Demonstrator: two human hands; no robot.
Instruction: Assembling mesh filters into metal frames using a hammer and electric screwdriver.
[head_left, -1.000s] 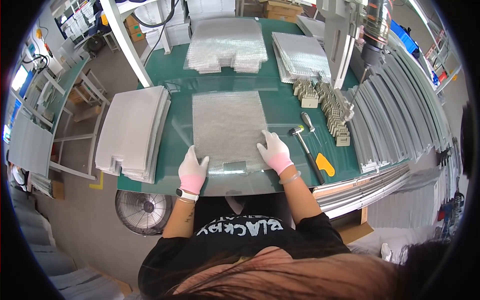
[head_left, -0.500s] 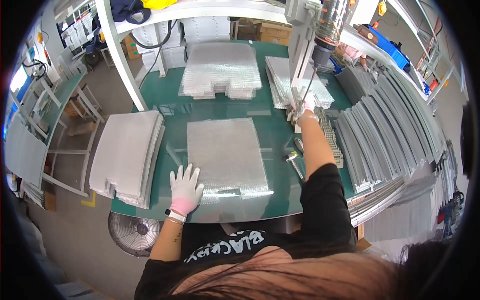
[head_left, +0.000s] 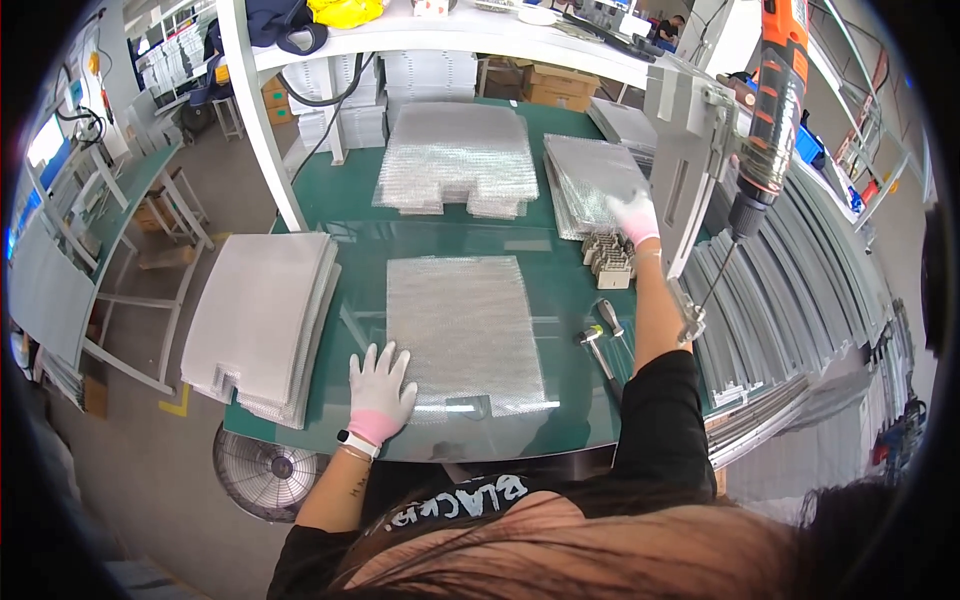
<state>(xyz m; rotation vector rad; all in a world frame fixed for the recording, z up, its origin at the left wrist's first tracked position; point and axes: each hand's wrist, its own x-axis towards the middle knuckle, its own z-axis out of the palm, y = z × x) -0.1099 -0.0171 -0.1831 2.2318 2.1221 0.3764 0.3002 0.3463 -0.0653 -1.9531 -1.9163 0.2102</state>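
Note:
A silvery mesh sheet [head_left: 462, 330] with a notch in its near edge lies flat on the green table. My left hand [head_left: 382, 393], in a white glove with a pink cuff, rests spread at its near left corner. My right hand [head_left: 636, 216], gloved likewise, reaches to the near right corner of a smaller stack of mesh sheets [head_left: 590, 180]. Its fingers look stretched out over the top sheet, slightly blurred. Just below that hand stands a cluster of small metal brackets [head_left: 608, 260]. A hammer [head_left: 597, 350] and a screwdriver [head_left: 611, 318] lie left of my right forearm.
An orange power drill [head_left: 775, 110] hangs bit-down beside a metal upright [head_left: 680, 150], close to my right arm. Grey curved panels [head_left: 790, 300] line the right side. White panels [head_left: 255, 310] stack at left, more mesh [head_left: 460, 150] at the back. A shelf [head_left: 450, 42] crosses above.
My right hand has gone from the brackets to the corner of the smaller mesh stack. The drill and upright now appear farther right in view. My left hand stays spread beside the sheet.

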